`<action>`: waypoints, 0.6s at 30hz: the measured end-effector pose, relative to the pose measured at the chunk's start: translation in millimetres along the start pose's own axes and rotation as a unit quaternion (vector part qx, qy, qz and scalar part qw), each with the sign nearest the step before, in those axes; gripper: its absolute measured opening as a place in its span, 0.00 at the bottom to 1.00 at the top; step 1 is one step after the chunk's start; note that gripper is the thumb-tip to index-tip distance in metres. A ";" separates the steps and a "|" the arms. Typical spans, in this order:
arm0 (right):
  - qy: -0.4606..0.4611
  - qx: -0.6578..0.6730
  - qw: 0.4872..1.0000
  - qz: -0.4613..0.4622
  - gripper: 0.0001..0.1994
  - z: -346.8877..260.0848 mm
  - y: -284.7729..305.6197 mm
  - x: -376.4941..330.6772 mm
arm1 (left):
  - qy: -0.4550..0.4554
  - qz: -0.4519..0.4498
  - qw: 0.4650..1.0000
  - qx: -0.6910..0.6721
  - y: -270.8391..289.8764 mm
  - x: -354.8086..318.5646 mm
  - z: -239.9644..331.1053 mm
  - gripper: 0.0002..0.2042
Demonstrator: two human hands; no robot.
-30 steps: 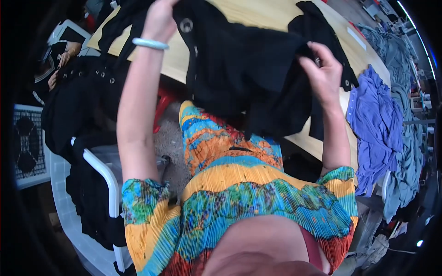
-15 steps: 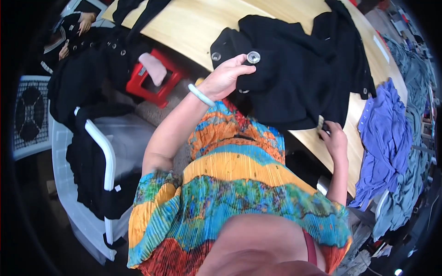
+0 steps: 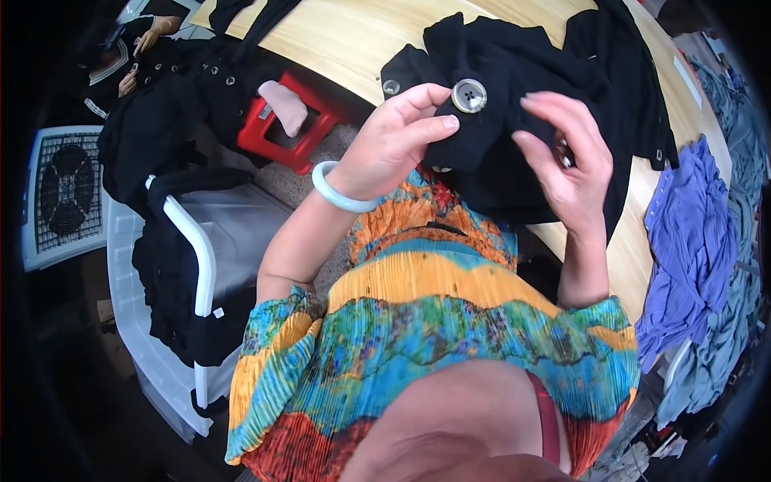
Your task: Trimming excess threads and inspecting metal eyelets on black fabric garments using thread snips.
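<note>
A black coat (image 3: 498, 153) with large buttons lies spread over the near edge of the table. My left hand (image 3: 393, 132) pinches its front edge beside a round grey-brown button (image 3: 469, 95), which faces up between thumb and fingers. Close to the right of that button is my right hand (image 3: 574, 153), with thumb and forefinger apart and pointing toward it. A small dark, shiny thing (image 3: 567, 153) shows in its palm, held by the curled lower fingers. Most of that thing is hidden, so its kind cannot be made out.
Purple cloth (image 3: 691, 241) and grey-blue cloth (image 3: 711, 353) hang at the right. To the left, dark garments (image 3: 173, 297) lie over a white plastic chair (image 3: 189, 233). A red stool (image 3: 321, 120) bears a pink cloth (image 3: 283, 108). Another person's hands (image 3: 152, 36) show at the far left.
My right hand has come up from the coat's lower edge to beside the button. My left hand still pinches the coat, and the button now appears nearer and larger.
</note>
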State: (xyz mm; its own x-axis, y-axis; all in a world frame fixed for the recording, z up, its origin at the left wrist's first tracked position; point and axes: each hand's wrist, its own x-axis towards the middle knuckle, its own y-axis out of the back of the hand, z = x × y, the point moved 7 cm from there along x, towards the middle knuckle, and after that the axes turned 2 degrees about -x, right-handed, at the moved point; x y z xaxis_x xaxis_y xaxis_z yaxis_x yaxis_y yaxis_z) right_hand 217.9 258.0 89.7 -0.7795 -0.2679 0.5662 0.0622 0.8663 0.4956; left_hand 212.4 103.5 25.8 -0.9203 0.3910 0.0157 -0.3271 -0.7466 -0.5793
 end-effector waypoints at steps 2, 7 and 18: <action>0.006 0.031 1.000 0.003 0.14 -2.5 -8.8 5.6 | -0.020 0.021 0.999 0.036 2.8 -0.4 1.9 0.11; -0.074 0.062 0.995 -0.010 0.23 16.6 -23.6 -2.9 | -0.022 0.064 0.998 0.007 12.0 -3.1 3.0 0.09; -0.098 0.024 0.995 0.028 0.11 12.0 -43.4 -21.6 | -0.055 0.102 0.992 -0.038 18.5 -1.3 -4.0 0.08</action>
State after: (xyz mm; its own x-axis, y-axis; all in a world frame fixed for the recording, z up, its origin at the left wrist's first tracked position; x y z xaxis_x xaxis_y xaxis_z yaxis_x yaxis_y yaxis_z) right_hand 224.6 231.3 48.1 -0.8824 -0.1354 0.4506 0.0826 0.8983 0.4316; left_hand 208.4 91.3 11.8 -0.9850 0.1711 -0.0226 -0.1172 -0.7596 -0.6398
